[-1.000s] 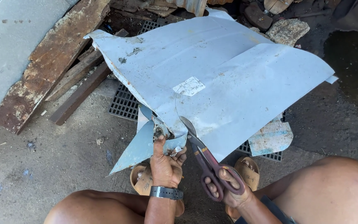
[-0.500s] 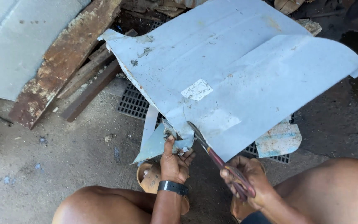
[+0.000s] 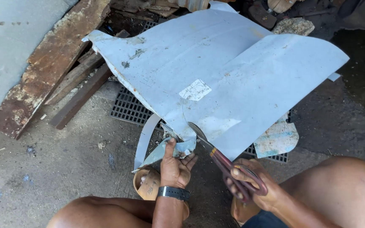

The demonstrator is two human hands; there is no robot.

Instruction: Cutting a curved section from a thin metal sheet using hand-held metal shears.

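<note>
Head view looks down past your bare knees to a concrete floor (image 3: 55, 177), where a large pale-blue metal sheet (image 3: 216, 71) lies tilted across a black drain grate (image 3: 127, 107). The sheet's near edge reaches almost to your hands, and a torn white label patch (image 3: 195, 90) sits near its middle.

Your left hand (image 3: 175, 166) is clenched on the cut flap (image 3: 172, 150) at the sheet's near edge: the thumb presses on top, the fingers curl underneath, and the flap bends toward you. A dark watch (image 3: 173, 193) bands that wrist. A narrow curled strip (image 3: 143, 139) of the same metal hangs just beside this hand, arching down to the floor.

Your right hand (image 3: 250, 185) is closed around the dark red handles of a pair of tin snips (image 3: 224, 162). Their blades point up and to the left and meet the sheet's edge just right of the flap you hold. You cannot tell how far apart the blades stand, since they merge with the sheet there.

A brown sandal (image 3: 148, 183) shows under your left forearm. A loose offcut (image 3: 277, 138) with rusty blotches rests on the grate near the sheet's right side. To the left, a rusted plank (image 3: 47, 63) and darker wooden slats (image 3: 81, 95) lean over the floor, and a rough stone (image 3: 294, 26) lies beyond the sheet's far edge.
</note>
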